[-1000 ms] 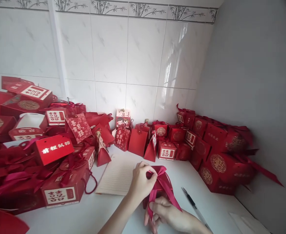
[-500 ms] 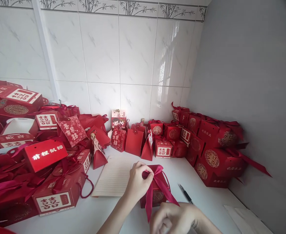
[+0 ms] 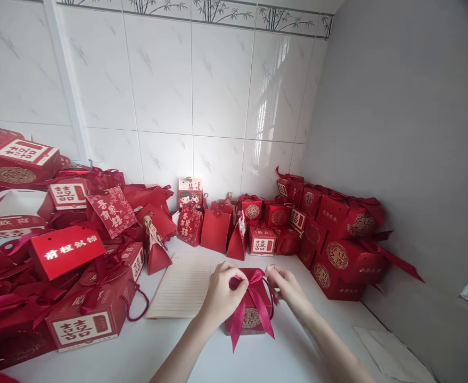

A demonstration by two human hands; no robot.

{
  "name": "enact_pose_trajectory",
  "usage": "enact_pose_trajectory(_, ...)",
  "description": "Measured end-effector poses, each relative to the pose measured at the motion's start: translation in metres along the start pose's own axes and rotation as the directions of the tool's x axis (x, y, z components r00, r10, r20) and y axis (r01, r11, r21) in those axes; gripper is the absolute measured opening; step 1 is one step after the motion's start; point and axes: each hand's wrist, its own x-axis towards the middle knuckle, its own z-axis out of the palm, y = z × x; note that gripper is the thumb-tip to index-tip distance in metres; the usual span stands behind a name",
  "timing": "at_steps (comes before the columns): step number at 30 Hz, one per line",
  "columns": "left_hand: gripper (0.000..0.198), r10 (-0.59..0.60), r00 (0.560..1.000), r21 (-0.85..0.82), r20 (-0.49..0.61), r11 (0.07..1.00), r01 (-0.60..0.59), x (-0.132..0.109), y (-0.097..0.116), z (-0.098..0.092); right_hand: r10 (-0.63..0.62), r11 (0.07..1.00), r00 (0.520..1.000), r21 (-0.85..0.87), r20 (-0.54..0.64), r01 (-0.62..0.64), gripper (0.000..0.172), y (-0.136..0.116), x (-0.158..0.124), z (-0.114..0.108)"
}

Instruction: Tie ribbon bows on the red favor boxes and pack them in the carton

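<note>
A small red box (image 3: 252,318) with a gold round emblem stands on the white table in front of me. On its top is a crimson ribbon (image 3: 258,304) tied in a bow, its two tails hanging down the front. My left hand (image 3: 224,291) pinches the bow's left loop between thumb and fingers. At the right side of the bow, my right hand (image 3: 285,284) has its fingertips closed on the right loop. A twisted red cord handle shows beside the box, partly behind my right hand.
An open lined notebook (image 3: 181,287) lies left of the box. Red gift boxes and bags are heaped at the left (image 3: 84,324), along the wall (image 3: 215,229) and at the right (image 3: 337,266). A white paper sheet (image 3: 391,354) lies at the right edge.
My right hand has risen from below the box to the bow's right loop. My left hand keeps its pinch. The ribbon tails now hang lower and straighter, and the view has shifted slightly.
</note>
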Motion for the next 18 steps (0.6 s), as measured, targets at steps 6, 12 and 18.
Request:
enact_pose_trajectory(6,0.013,0.013,1.0,0.013,-0.023,1.0,-0.012,-0.002,0.002,0.002,-0.113,0.99,0.994,-0.09,-0.007,0.112,0.05,0.003,-0.004,0.017)
enact_pose_trajectory(12,0.01,-0.035,0.984,-0.04,-0.173,0.999,0.029,-0.002,0.001,0.003,-0.082,0.992,0.996,-0.104,-0.045,0.077,0.05,0.002,-0.008,0.019)
enact_pose_trajectory(18,0.034,-0.4,0.911,-0.245,-0.099,0.897,0.367,0.007,-0.01,-0.012,-0.109,0.992,0.993,-0.073,-0.047,0.105,0.049,0.005,-0.009,0.021)
